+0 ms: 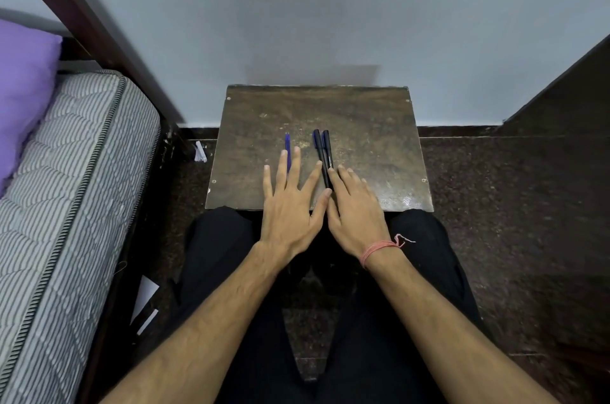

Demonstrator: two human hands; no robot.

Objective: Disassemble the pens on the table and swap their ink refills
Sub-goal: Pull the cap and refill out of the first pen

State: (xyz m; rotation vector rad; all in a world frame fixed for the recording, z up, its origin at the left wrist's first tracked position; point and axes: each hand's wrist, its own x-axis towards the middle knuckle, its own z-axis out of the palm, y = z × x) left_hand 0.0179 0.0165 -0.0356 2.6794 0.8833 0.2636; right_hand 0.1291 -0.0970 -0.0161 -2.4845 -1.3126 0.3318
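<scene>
Dark brown and scuffed, the desk (363,146) is a small board set against a pale wall, with the person's black-clad knees under its near edge. Left of it runs a bed with a grey-striped mattress (66,172) and a purple pillow (23,90) at the far left; a few white paper scraps (200,151) lie on the dark stone floor between bed and desk.

Both forearms reach in from the near side. The left hand (290,205) lies flat on the desk with fingers straight and spread wide, holding nothing. The right hand (355,209), with a pink thread (379,250) round its wrist, also rests flat, fingers straight and closer together, its forefinger touching the near end of the black pens; it grips nothing.

Two black pens (322,152) lie side by side, touching, near the desk's middle, pointing far. A blue pen (287,148) lies well left of them, its near part hidden under the left hand's fingers.

By my judgement the pens are light, stiff and smooth, apt to roll or slip on the hard board, and the refills inside will be thin and bendable. Each is best pinched at the barrel's middle with one hand while the other works the end. Nothing blocks the pens but the hands themselves; the small desk leaves loose parts free to roll off.
</scene>
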